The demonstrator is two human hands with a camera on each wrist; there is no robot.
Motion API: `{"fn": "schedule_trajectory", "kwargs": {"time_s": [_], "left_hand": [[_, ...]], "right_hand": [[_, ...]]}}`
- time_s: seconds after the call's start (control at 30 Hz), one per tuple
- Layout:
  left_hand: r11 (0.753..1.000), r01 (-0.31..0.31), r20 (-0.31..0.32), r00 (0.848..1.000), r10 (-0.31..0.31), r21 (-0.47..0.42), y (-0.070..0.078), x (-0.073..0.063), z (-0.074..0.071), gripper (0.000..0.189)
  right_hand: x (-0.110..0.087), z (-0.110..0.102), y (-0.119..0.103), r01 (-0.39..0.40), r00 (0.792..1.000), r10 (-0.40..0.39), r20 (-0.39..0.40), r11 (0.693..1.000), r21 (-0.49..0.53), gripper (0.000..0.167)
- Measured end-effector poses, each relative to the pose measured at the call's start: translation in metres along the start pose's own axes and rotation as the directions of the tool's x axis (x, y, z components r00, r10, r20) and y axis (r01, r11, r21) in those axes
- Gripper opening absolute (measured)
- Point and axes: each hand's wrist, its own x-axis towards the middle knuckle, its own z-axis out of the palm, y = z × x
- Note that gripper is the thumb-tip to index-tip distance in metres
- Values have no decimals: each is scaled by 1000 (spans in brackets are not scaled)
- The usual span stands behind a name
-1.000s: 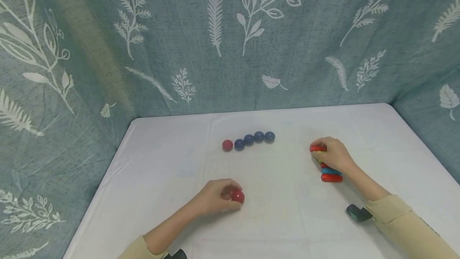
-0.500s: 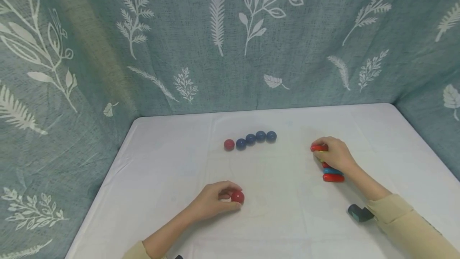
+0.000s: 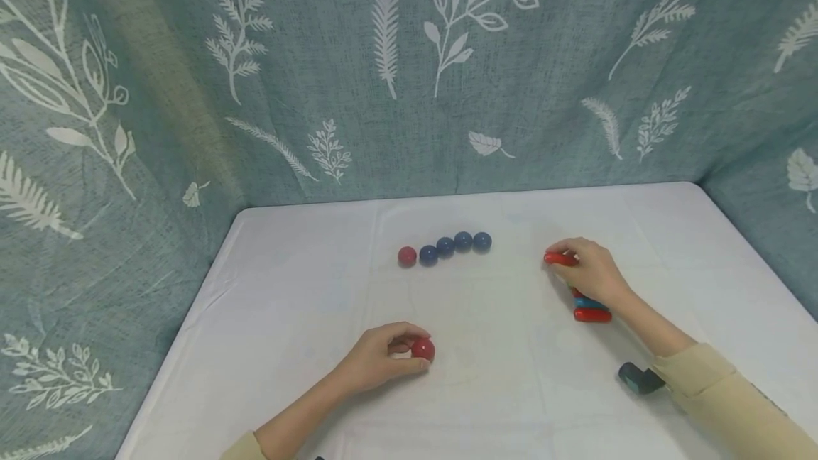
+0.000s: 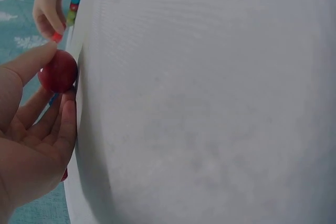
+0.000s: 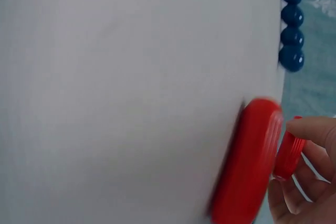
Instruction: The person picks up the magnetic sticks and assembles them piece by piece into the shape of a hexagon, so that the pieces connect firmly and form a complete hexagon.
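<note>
My left hand (image 3: 382,357) holds a shiny red ball (image 3: 423,349) between thumb and fingers, low over the front middle of the table. In the left wrist view the thumb lies on one side of that ball (image 4: 59,72). On the right, my right hand (image 3: 594,274) pinches a short red rounded stick (image 3: 560,259); the right wrist view shows this stick (image 5: 290,156) between thumb and fingers. Below that hand lie similar sticks in a row: a red one (image 3: 593,315) nearest me, then a blue one (image 3: 589,302); another red and a yellow-green one (image 4: 71,18) are partly hidden.
Toward the back of the white table (image 3: 287,268), another red ball (image 3: 407,256) ends a slanting line of several dark blue balls (image 3: 445,247). A patterned green-blue cloth (image 3: 409,148) hangs behind the table. A dark device (image 3: 639,379) sits at my right cuff.
My right hand has shifted slightly left and back with the red stick, away from the row of sticks. The left hand keeps its hold on the red ball with hardly any movement.
</note>
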Motion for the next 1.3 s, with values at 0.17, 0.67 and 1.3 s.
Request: {"fn": "schedule_trajectory", "kwargs": {"time_s": [0.17,0.67,1.3], "left_hand": [[1000,5,-1,1000,-5,-16,0,-2,0,35],[999,-6,-9,1000,6,-49,-2,-2,1,37],[999,-26,-22,999,25,-42,-3,-2,2,37]], "right_hand": [[-3,6,-15,61,998,-61,2,998,16,26],[-18,40,-61,201,960,-220,174,972,125,24],[-33,81,-103,344,856,-395,334,917,202,21]]}}
